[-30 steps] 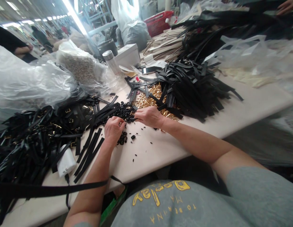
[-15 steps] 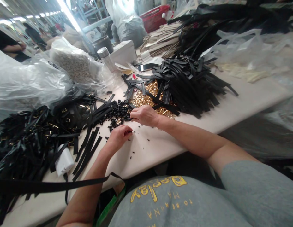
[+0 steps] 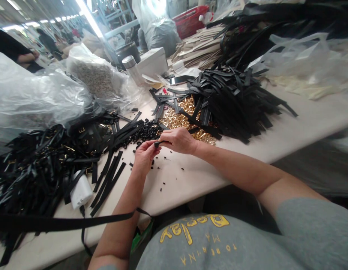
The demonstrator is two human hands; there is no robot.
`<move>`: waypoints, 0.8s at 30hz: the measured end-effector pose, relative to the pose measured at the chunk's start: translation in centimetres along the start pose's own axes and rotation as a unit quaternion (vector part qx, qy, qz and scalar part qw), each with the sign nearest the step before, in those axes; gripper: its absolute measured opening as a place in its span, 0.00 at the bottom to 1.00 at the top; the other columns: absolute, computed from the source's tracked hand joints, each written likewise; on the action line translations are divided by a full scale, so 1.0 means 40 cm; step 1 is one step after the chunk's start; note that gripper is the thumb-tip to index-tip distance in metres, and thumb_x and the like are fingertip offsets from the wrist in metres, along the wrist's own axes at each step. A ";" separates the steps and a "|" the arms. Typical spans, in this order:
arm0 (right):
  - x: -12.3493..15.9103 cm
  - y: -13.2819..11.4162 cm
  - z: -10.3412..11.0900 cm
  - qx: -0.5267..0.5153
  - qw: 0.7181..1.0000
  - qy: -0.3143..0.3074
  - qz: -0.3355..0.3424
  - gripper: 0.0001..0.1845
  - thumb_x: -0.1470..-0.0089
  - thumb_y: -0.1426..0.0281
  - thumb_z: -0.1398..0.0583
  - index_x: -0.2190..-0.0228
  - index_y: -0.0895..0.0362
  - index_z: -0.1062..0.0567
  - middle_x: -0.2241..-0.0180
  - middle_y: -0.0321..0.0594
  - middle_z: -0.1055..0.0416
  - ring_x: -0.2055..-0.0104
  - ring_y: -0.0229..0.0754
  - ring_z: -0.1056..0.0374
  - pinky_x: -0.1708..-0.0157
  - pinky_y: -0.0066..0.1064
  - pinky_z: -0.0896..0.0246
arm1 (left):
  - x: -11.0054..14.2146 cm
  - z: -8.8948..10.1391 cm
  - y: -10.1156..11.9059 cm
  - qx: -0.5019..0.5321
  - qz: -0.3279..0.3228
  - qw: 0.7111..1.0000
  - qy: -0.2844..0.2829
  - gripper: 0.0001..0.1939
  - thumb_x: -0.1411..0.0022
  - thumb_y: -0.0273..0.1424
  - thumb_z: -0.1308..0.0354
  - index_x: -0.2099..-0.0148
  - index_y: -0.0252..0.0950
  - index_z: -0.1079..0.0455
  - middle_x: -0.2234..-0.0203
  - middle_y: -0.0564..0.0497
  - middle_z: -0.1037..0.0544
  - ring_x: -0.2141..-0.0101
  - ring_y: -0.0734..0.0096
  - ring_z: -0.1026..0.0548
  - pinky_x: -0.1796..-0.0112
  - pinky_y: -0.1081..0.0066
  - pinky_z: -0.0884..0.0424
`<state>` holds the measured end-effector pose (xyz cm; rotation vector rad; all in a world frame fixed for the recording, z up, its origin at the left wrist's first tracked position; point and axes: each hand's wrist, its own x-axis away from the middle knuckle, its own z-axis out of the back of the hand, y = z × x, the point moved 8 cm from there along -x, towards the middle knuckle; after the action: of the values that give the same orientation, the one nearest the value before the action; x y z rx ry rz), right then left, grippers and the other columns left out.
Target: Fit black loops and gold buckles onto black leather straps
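Note:
My left hand (image 3: 146, 153) is closed, thumb and fingertips pinching a small black piece (image 3: 157, 144) that looks like a strap loop. From the other side my right hand (image 3: 179, 140) has its fingers closed on the same piece, so the two hands nearly touch. Their fingers hide most of it. Just behind them lies a heap of small black loops (image 3: 147, 129). Gold buckles (image 3: 176, 119) are piled beyond my right hand. Tiny black scraps (image 3: 164, 183) dot the pale table (image 3: 191, 180) in front of my hands.
Buckled black straps (image 3: 50, 157) form a tangled heap at left, beside a white charger-like block (image 3: 81, 189) with a cord. Loose black strips (image 3: 227, 105) are stacked at right. Plastic bags (image 3: 39, 97), a bottle (image 3: 131, 69) and a phone (image 3: 181, 80) stand or lie farther back.
My left hand has moved up and away from the table toward my right hand. The hands were apart and now meet at the black piece. The whole view has shifted slightly.

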<state>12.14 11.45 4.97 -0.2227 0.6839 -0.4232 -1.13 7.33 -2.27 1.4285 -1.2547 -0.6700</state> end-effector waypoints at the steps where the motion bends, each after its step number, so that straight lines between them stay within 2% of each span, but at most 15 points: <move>1: 0.000 0.002 0.003 -0.003 1.000 0.007 -0.004 0.13 0.38 0.64 0.44 0.69 0.58 0.24 0.70 0.36 0.27 0.70 0.34 0.34 0.72 0.26 0.52 | 0.000 0.000 0.001 0.013 0.005 1.000 0.003 0.22 0.66 0.36 0.24 0.67 0.33 0.24 0.75 0.51 0.22 0.77 0.78 0.25 0.75 0.81 0.29; 4: 0.000 0.003 0.003 -0.004 1.000 0.009 -0.009 0.13 0.38 0.64 0.43 0.69 0.58 0.25 0.71 0.36 0.27 0.71 0.34 0.35 0.72 0.26 0.52 | -0.002 0.001 0.004 0.042 0.012 0.999 0.010 0.21 0.66 0.33 0.24 0.67 0.33 0.24 0.76 0.52 0.22 0.78 0.80 0.26 0.77 0.83 0.30; 12: 0.002 0.003 -0.007 -0.010 1.000 0.003 -0.003 0.14 0.38 0.63 0.43 0.70 0.58 0.25 0.71 0.35 0.27 0.71 0.34 0.35 0.73 0.26 0.52 | -0.008 0.002 -0.011 0.064 0.044 0.997 0.006 0.14 0.58 0.26 0.27 0.68 0.33 0.26 0.78 0.53 0.24 0.80 0.83 0.28 0.78 0.86 0.31; 17: 0.001 0.010 -0.008 0.003 1.000 0.001 -0.004 0.13 0.38 0.64 0.44 0.69 0.57 0.25 0.70 0.35 0.27 0.70 0.35 0.33 0.72 0.26 0.52 | -0.003 0.000 0.004 0.050 0.032 0.998 -0.003 0.15 0.58 0.30 0.27 0.65 0.33 0.24 0.73 0.50 0.21 0.75 0.79 0.24 0.73 0.83 0.28; 21: -0.001 0.014 -0.024 0.012 0.999 -0.034 -0.019 0.14 0.37 0.63 0.44 0.68 0.59 0.26 0.69 0.38 0.25 0.68 0.37 0.31 0.72 0.27 0.50 | -0.005 0.002 -0.005 0.032 0.035 0.999 -0.008 0.19 0.61 0.31 0.25 0.64 0.33 0.23 0.72 0.50 0.21 0.75 0.78 0.24 0.72 0.81 0.27; 24: -0.001 0.023 -0.037 0.010 0.996 -0.074 -0.055 0.13 0.37 0.61 0.44 0.59 0.58 0.26 0.66 0.39 0.24 0.67 0.38 0.30 0.71 0.27 0.49 | -0.014 0.013 -0.011 0.023 0.025 0.999 0.007 0.20 0.62 0.32 0.25 0.64 0.33 0.24 0.72 0.50 0.21 0.75 0.78 0.24 0.70 0.79 0.27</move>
<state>11.43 12.21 3.55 -0.2719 0.5228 -0.5130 -1.61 7.61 -2.94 1.4321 -1.2975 -0.6006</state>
